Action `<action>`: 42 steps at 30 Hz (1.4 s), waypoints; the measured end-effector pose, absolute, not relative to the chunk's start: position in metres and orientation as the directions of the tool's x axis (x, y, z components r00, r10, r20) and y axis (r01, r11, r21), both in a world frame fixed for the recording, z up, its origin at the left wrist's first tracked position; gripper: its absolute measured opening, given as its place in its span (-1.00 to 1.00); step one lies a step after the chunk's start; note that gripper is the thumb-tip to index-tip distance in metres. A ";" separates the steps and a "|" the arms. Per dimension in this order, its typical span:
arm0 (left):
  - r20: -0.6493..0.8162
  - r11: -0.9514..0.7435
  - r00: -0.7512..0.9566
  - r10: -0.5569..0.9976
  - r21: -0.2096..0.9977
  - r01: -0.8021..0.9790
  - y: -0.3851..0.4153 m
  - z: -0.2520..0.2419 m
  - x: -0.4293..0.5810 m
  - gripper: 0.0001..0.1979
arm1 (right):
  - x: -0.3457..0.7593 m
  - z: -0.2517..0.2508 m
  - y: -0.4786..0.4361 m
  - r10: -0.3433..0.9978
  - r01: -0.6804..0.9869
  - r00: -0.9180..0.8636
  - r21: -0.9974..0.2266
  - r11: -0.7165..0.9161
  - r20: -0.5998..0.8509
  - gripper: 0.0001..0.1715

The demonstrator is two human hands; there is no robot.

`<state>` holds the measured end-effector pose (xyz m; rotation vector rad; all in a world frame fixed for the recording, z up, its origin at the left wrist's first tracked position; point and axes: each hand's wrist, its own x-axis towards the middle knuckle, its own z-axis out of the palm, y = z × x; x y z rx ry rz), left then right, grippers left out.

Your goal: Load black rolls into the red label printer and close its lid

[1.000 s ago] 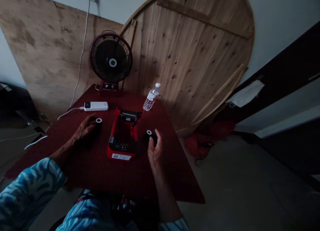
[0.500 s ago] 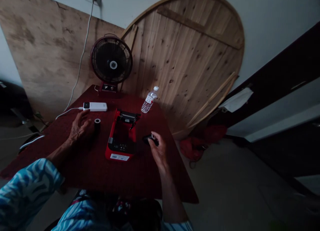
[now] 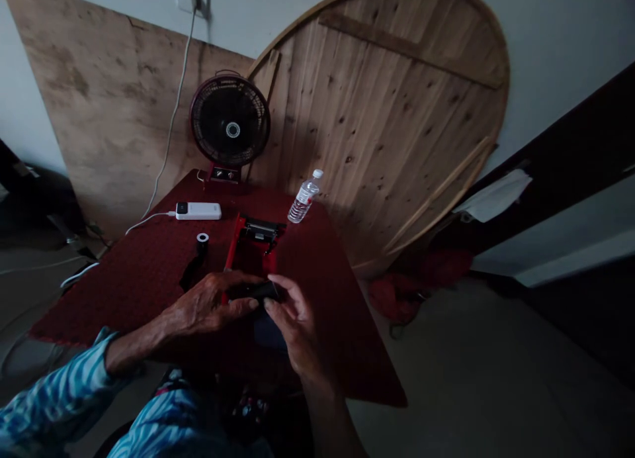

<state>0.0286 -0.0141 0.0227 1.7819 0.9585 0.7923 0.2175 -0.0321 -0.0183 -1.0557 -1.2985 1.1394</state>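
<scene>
Both my hands grip a black ribbon roll (image 3: 262,290) lying crosswise over the near end of a red, open-topped printer (image 3: 231,249). My left hand (image 3: 211,302) pinches its left end, and my right hand (image 3: 294,306) closes on the right end. A dark strip hangs below the roll, near my right fingers. The printer's near panel is hidden behind my hands; its far end shows a black and silver mechanism. Left of the printer, a second black roll (image 3: 202,243) with a white-ringed core stands on end, some black ribbon loose beside it.
On the dark red table (image 3: 342,299) are a clear water bottle (image 3: 303,198), a white power bank (image 3: 199,211) with a cable and, at the back, a round fan (image 3: 231,124). A large round wooden board (image 3: 387,114) leans on the wall behind.
My left hand has come right, from beside the standing roll, to the held roll. My right hand has brought that roll left over the printer. Loose ribbon now shows by the standing roll.
</scene>
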 end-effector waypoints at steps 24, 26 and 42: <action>0.152 -0.321 0.362 0.920 0.823 0.469 0.014 0.024 -0.006 -0.57 | 0.269 -0.067 -0.011 0.962 0.170 0.173 -0.969 0.181 0.210 -0.45; 0.206 -0.417 0.392 0.896 0.690 0.592 0.031 0.028 -0.001 -0.60 | 0.282 -0.097 0.003 0.926 0.306 0.257 -0.932 0.194 0.277 -0.44; -0.178 -0.533 0.522 0.834 -0.016 0.846 0.093 0.027 0.064 -0.60 | 0.286 -0.153 0.005 0.860 0.613 0.166 -0.733 0.294 0.483 -0.57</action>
